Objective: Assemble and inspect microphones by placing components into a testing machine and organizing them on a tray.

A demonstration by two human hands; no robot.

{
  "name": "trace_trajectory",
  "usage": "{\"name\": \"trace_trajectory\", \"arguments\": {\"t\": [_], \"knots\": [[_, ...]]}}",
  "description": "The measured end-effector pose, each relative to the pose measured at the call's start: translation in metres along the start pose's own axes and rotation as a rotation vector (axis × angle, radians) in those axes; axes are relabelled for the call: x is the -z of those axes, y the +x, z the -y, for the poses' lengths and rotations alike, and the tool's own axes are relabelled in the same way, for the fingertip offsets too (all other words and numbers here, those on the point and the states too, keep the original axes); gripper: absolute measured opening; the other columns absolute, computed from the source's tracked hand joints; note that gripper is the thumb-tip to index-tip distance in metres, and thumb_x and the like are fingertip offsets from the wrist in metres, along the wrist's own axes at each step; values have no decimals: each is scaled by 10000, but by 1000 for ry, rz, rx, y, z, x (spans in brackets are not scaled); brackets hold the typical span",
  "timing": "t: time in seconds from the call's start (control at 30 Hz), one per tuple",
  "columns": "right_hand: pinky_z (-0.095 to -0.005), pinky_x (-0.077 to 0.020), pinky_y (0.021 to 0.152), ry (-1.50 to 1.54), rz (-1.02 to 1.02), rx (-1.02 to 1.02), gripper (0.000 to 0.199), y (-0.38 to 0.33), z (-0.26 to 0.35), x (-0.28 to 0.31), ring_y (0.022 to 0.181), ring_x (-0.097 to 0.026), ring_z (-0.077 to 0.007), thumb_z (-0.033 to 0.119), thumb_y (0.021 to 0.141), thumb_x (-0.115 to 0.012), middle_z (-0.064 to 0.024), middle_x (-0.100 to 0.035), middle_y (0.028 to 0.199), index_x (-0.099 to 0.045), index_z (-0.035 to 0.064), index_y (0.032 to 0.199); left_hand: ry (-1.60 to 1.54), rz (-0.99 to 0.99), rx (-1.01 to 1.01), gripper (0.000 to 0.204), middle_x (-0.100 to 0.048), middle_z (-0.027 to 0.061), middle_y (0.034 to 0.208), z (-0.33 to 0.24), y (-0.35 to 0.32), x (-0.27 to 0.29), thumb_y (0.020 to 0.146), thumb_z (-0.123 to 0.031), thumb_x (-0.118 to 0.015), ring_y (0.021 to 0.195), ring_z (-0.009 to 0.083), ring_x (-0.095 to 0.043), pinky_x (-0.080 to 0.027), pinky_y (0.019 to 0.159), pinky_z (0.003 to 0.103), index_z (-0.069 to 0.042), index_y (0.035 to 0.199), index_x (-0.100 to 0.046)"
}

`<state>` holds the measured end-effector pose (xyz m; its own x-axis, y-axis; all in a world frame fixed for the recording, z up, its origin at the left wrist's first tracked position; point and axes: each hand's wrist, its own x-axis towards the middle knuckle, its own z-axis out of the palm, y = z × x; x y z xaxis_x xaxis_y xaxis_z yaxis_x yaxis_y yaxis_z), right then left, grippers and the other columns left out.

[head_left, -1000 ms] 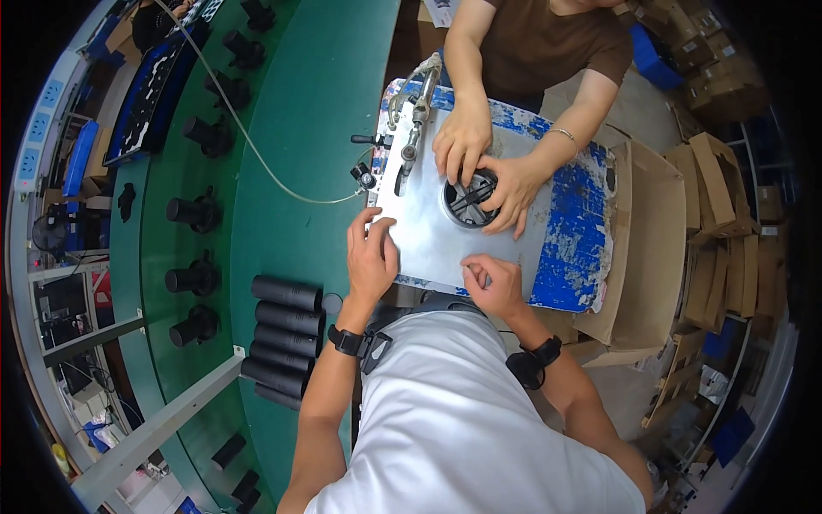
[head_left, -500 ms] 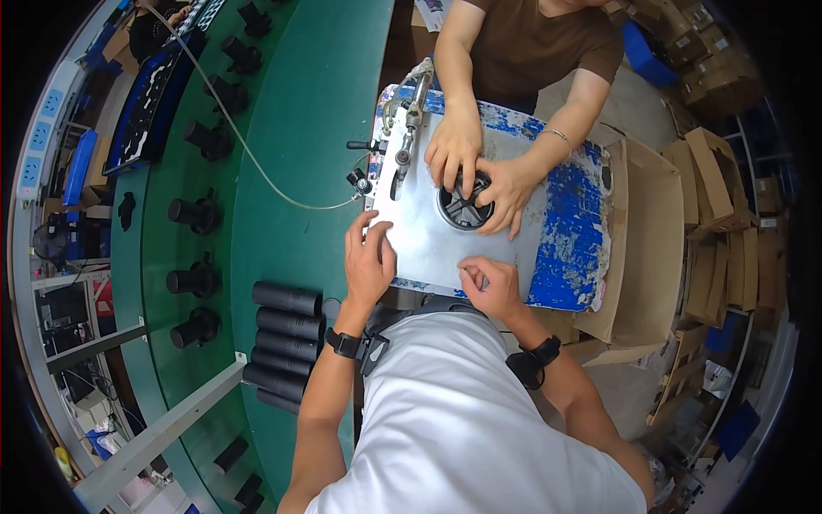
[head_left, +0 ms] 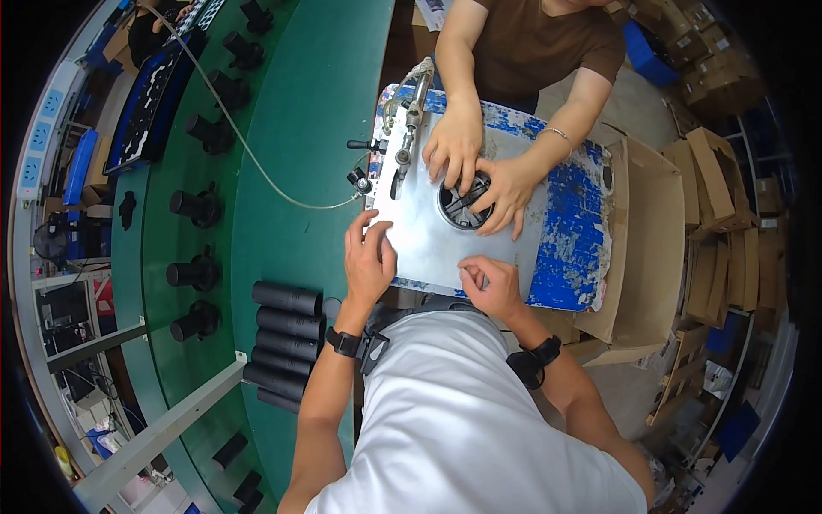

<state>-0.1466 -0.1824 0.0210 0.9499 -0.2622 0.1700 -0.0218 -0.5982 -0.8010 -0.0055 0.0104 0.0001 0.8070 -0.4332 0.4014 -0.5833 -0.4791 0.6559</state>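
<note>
My left hand rests at the near left edge of a bare metal plate, fingers apart and holding nothing. By the plate's near edge, my right hand is loosely curled, with nothing visible in it. Farther off, a co-worker's two hands grip a round black spoked part set in the plate; their fingers cover some of it. A metal cylinder with a rod is mounted along the plate's left side, next to a black-handled lever.
Black tubes lie stacked on the green bench to my left. Beyond them, several black flanged fittings stand in a row on a green belt. A thin hose crosses the bench. An open cardboard box stands right of the worn blue board.
The co-worker's fingers have shifted slightly and the spokes of the round black part have turned. The black fittings on the green belt have moved a little farther away. My hands stay still.
</note>
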Motion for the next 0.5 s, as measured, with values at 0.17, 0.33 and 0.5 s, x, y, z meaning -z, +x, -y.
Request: {"name": "trace_trajectory", "arguments": {"t": [0.17,0.33,0.5], "knots": [[-246,-413,475,12,1,-8,106,2,-1,1,457,-540,-115,9,777,-664,-43,-603,608,-662,35,879,-2,2,6,282,-529,153,1196,-1,2,-1,784,30,-558,1014,341,-541,-459,851,404,-52,1045,-627],[-249,-417,476,13,6,-4,99,4,1,4,458,-543,-115,12,781,-664,-43,-598,603,-660,34,878,-1,4,7,284,-529,153,1197,-3,4,-1,784,28,-558,1017,341,-540,-458,853,406,-53,1047,-628],[-251,-420,477,-5,7,-5,93,0,-1,0,458,-545,-118,17,783,-666,-44,-600,602,-660,36,873,-16,-8,-8,281,-526,153,1203,0,0,-1,789,27,-553,1025,349,-536,-456,862,412,-54,1047,-628]]}}
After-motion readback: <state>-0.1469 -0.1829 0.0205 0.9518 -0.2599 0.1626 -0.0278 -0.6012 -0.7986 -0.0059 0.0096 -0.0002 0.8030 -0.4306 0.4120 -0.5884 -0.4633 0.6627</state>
